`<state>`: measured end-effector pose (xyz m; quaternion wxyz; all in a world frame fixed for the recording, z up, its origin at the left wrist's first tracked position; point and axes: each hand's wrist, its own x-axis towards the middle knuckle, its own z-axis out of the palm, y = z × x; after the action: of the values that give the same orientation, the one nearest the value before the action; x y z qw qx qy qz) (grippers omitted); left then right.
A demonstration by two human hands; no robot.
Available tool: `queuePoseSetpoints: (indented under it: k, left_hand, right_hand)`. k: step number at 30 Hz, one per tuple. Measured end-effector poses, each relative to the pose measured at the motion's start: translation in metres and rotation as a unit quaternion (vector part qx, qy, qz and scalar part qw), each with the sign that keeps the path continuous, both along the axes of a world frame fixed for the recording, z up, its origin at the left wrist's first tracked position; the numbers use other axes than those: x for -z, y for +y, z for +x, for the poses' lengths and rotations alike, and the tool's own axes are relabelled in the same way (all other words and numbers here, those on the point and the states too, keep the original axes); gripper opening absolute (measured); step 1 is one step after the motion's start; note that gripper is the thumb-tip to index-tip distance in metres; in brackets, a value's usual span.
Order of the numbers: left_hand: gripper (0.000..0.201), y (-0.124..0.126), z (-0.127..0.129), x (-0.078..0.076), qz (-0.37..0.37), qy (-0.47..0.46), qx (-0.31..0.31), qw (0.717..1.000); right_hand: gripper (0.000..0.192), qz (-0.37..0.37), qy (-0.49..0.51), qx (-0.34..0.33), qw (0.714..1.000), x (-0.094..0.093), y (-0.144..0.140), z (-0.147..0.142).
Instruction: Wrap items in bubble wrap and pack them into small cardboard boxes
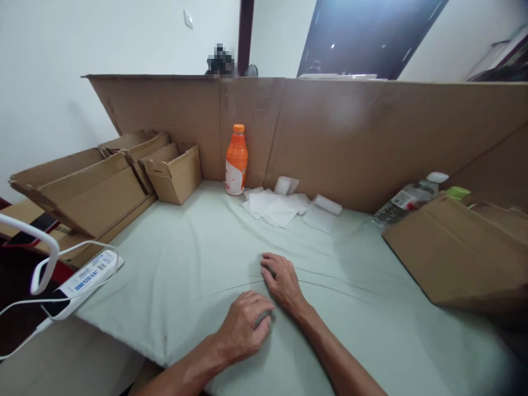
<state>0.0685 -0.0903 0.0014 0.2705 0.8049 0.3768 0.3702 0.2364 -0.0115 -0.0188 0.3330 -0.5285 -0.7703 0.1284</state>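
My left hand (pixel 245 324) rests on a pale green cloth (pixel 198 264) near the front of the table. Its fingers are loosely bent, the thumb stands apart from them, and the gap between looks dark grey, like shaded cloth. Slightly farther forward and to the right lies my right hand (pixel 282 280), palm down on the same cloth, with thumb and fingers apart. I see nothing held in either hand. Beyond them are white tissue-like sheets (pixel 277 208), a small white roll (pixel 328 204) and another white piece (pixel 284 185).
An orange bottle (pixel 236 159) stands upright against the cardboard wall (pixel 350 137). Open cardboard boxes (pixel 177 173) line the left. A clear bottle (pixel 406 201) leans behind a cardboard box (pixel 457 253) at right. A white power strip (pixel 88 283) with cables lies on the left edge.
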Motion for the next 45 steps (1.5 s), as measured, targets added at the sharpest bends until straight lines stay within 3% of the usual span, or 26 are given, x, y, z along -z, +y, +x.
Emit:
queuePoseSetpoints:
  k: [3, 7, 12, 17, 20, 25, 28, 33, 35, 38, 41, 43, 45]
  left_hand:
    - [0.026, 0.011, -0.021, -0.013, 0.004, -0.012, -0.034, 0.999]
    - [0.024, 0.048, -0.065, -0.044, 0.068, 0.010, -0.114, 0.991]
    - [0.029, 0.125, -0.131, -0.098, 0.136, 0.046, -0.231, 0.962]
    - [0.048, 0.215, -0.192, -0.148, 0.173, 0.080, -0.344, 0.919]
    - [0.063, 0.257, -0.216, -0.156, 0.166, 0.171, -0.409, 0.881]
    - [0.062, 0.291, -0.227, -0.138, 0.120, 0.217, -0.400, 0.882]
    - [0.045, 0.294, -0.226, -0.132, 0.116, 0.232, -0.404, 0.877]
    - [0.027, 0.281, -0.220, -0.144, 0.138, 0.257, -0.396, 0.871]
    - [0.022, 0.266, -0.211, -0.148, 0.153, 0.256, -0.391, 0.870]
    - [0.030, 0.228, -0.184, -0.146, 0.177, 0.251, -0.366, 0.879]
    - [0.034, 0.173, -0.143, -0.142, 0.210, 0.247, -0.283, 0.903]
    - [0.038, 0.136, -0.113, -0.143, 0.275, 0.223, -0.169, 0.920]
    - [0.038, 0.106, -0.089, -0.151, 0.290, 0.190, -0.081, 0.934]
  right_hand:
    - [0.022, 0.030, -0.033, -0.014, 0.999, 0.000, -0.006, 0.001]
    - [0.021, 0.050, -0.047, -0.014, 0.998, -0.001, -0.008, 0.004]
    - [0.020, 0.052, -0.052, -0.019, 0.997, -0.002, -0.005, 0.005]
    - [0.021, 0.060, -0.057, -0.014, 0.996, -0.002, -0.006, 0.006]
    - [0.021, 0.068, -0.057, -0.013, 0.996, -0.001, -0.006, 0.006]
    - [0.020, 0.077, -0.051, -0.006, 0.996, 0.002, -0.005, 0.007]
    - [0.021, 0.077, -0.050, -0.011, 0.996, 0.003, -0.004, 0.008]
    - [0.019, 0.077, -0.042, -0.014, 0.996, 0.001, -0.003, 0.009]
    - [0.019, 0.078, -0.038, -0.014, 0.996, 0.001, -0.004, 0.008]
    - [0.018, 0.071, -0.035, -0.013, 0.997, 0.001, -0.004, 0.007]
    - [0.018, 0.060, -0.033, -0.009, 0.998, 0.002, -0.004, 0.006]
    - [0.018, 0.055, -0.032, -0.006, 0.998, 0.004, -0.005, 0.006]
    - [0.018, 0.055, -0.032, 0.002, 0.998, 0.005, -0.005, 0.006]
